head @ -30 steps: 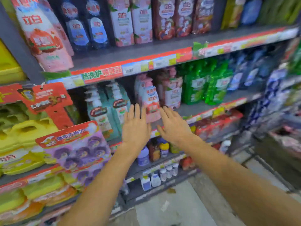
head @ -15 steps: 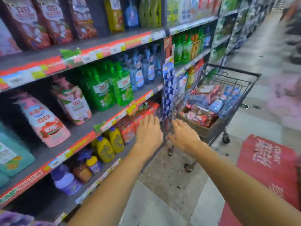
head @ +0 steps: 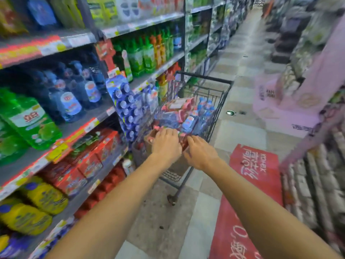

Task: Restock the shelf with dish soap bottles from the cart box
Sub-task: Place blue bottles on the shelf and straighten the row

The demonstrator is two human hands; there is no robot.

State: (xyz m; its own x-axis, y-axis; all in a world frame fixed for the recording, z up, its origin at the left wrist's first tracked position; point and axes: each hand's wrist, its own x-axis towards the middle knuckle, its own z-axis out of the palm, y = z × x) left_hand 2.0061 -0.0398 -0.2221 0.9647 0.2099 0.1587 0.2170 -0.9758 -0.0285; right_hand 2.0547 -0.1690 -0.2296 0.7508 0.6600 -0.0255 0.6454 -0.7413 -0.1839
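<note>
A person is standing in a store aisle, both bare arms reaching toward a black wire shopping cart [head: 211, 94] parked just beside the grey metal shelf unit [head: 78, 128]. The left hand [head: 166, 144] is lying over the near edge of the brown cardboard box [head: 149, 141] sitting in the cart, its fingers bent down onto pink-and-red dish soap bottles [head: 179, 107] packed there; whether they are actually gripping one is too blurred to tell. The right hand [head: 199, 154] is hovering just beside it, fingers loosely curved at the red bottle edge, grasp likewise unclear. Blue bottles [head: 203, 109] are filling the cart's far half. A red floor mat [head: 250, 193] is lying under the right forearm.
</note>
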